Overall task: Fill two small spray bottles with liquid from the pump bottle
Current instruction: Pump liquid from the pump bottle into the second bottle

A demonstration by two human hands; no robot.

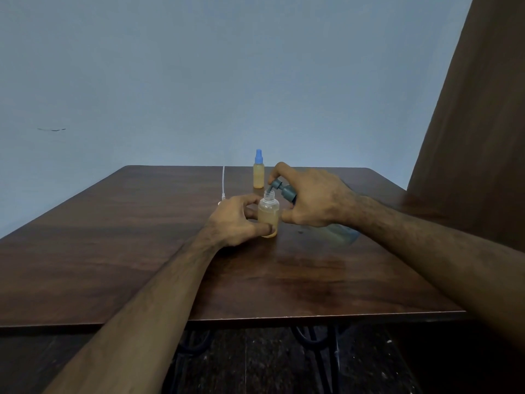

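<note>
An uncapped small clear spray bottle (268, 214), about two-thirds full of yellowish liquid, stands upright on the dark wooden table (142, 251). My left hand (238, 220) grips its lower body with thumb and fingers. My right hand (309, 197) holds the tilted pump bottle (339, 233), forefinger on the grey pump head (279, 187), whose spout points into the small bottle's mouth. Much of the pump bottle is hidden behind my hand. A second small spray bottle (258, 173), filled and closed with a blue cap, stands farther back.
A thin white dip tube with its sprayer part (223, 183) lies on the table left of the bottles, behind my left hand. A brown curtain (468, 137) hangs at the right. The table's front edge (284, 318) runs below my forearms.
</note>
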